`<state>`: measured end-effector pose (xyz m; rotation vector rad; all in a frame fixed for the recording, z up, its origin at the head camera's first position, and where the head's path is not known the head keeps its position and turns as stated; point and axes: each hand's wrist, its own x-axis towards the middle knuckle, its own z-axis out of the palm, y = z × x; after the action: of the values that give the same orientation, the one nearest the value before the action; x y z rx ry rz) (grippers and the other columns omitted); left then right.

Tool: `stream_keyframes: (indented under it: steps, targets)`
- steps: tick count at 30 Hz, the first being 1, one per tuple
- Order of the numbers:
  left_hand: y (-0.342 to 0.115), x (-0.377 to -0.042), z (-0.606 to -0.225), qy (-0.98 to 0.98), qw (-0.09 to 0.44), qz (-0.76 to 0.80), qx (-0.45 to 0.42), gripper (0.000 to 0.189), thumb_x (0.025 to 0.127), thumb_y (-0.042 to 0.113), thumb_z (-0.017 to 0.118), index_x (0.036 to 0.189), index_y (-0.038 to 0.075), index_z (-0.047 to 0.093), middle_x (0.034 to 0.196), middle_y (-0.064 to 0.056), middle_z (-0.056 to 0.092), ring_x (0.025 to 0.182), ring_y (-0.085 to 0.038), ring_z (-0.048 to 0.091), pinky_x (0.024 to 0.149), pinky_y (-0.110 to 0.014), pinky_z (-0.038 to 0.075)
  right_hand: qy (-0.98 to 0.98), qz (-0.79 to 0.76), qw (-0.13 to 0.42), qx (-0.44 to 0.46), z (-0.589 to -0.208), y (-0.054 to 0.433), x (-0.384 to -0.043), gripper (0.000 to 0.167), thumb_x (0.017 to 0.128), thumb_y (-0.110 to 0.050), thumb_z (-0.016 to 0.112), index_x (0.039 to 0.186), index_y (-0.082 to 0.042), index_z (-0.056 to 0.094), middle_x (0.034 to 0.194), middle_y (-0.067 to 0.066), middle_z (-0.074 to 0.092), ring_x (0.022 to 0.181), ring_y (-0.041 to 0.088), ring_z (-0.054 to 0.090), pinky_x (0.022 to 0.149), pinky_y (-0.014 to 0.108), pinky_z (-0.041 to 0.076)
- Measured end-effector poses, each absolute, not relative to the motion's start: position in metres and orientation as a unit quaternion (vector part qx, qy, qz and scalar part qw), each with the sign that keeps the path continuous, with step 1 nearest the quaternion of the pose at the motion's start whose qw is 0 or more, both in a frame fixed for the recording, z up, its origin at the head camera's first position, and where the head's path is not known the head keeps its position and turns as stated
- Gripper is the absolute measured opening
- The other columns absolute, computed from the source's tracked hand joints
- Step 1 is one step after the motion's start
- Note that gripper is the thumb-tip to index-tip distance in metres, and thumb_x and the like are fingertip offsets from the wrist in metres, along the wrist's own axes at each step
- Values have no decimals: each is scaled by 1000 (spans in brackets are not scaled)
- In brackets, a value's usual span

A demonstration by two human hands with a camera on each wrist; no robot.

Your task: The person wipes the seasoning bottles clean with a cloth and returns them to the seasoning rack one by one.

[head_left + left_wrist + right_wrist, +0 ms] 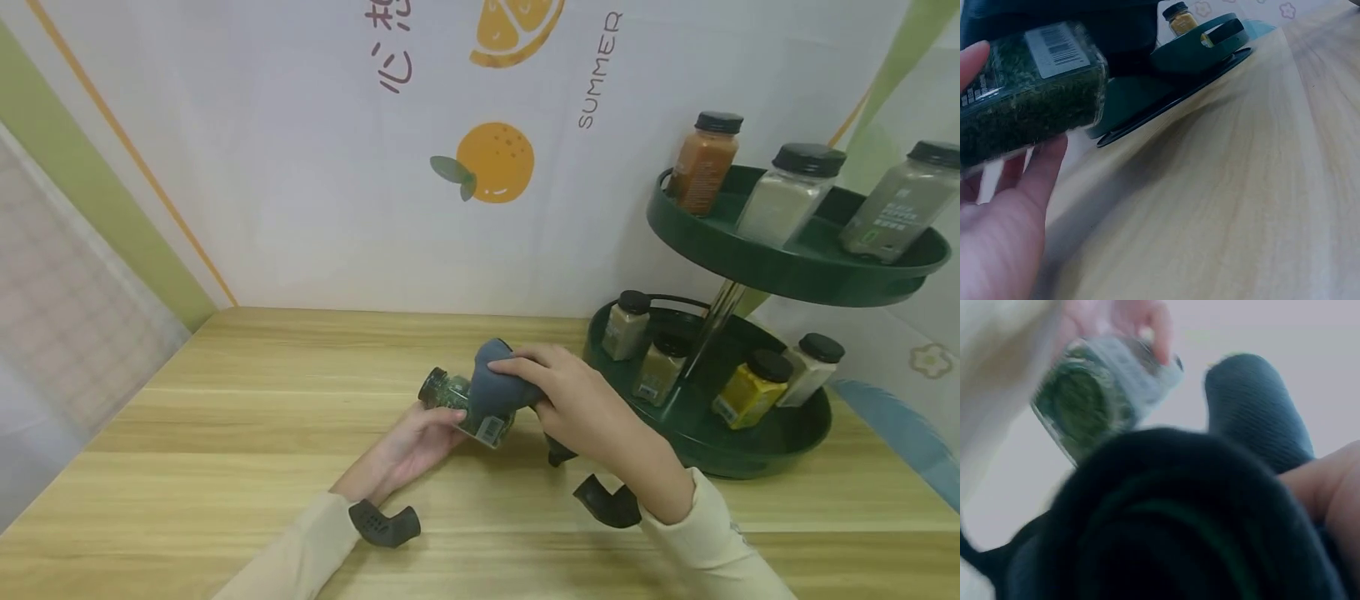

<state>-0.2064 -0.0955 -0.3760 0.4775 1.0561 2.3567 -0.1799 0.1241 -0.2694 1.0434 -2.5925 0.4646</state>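
Note:
My left hand point(420, 442) grips a clear spice jar point(491, 429) of dried green herbs from below, thumb along its side. The jar lies tilted, its black lid to the left and a barcode label near its base. A dark blue-grey cloth point(495, 387) is bunched in my right hand point(581, 400), its fingers curled over it, and overlaps the jar's side in the head view. In the left wrist view, the jar's base point(1079, 87) stands above the table. Dark cloth folds point(1260, 406) fill much of the right wrist view, close beside the jar point(1082, 400).
On the right stands a dark green two-tier stand. Three black-lidded spice jars, one orange-red point(703, 167), are on its upper tray point(787, 279); several more, one yellow point(752, 392), are on the lower tray point(738, 462). A fruit-printed curtain point(337, 208) hangs behind the wooden table point(225, 433).

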Motion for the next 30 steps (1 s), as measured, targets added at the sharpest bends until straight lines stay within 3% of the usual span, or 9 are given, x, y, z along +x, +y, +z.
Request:
stream_keyframes:
  steps: [4,9,13,23,30]
  targets:
    - [-99,-205,-379,402,257,854,204,70,86,-10,42,147,12,14,137,-1,39,122,-14,45,103,-34,39,-887,174,161,397,-278,112,-181,64,76,13,60,128,-25,56,126,9,55,114,29,55,91,45,49]
    - [-99,-205,-381,443,257,829,222,65,89,-4,41,148,12,19,135,0,48,121,-15,50,101,-43,42,-885,157,139,416,-286,105,-183,65,78,13,58,129,-27,55,131,13,53,118,33,53,93,46,48]
    - [-96,-204,-381,439,235,847,184,57,88,-3,43,142,5,27,124,1,56,112,-12,56,98,-35,44,-888,141,133,417,-288,108,-184,65,75,17,57,125,-26,59,128,13,54,114,33,55,91,45,49]
    - [-94,-207,-376,446,148,877,100,32,94,11,46,124,20,38,113,3,58,101,-14,61,97,-34,44,-905,119,114,393,-277,127,-189,57,76,14,59,118,-26,65,120,8,57,107,28,58,85,41,51]
    - [-94,-209,-378,482,139,860,95,28,94,17,47,121,16,39,108,2,60,95,-16,64,93,-35,48,-924,126,136,334,-271,132,-186,61,76,15,55,120,-26,63,125,10,55,112,31,55,85,45,51]
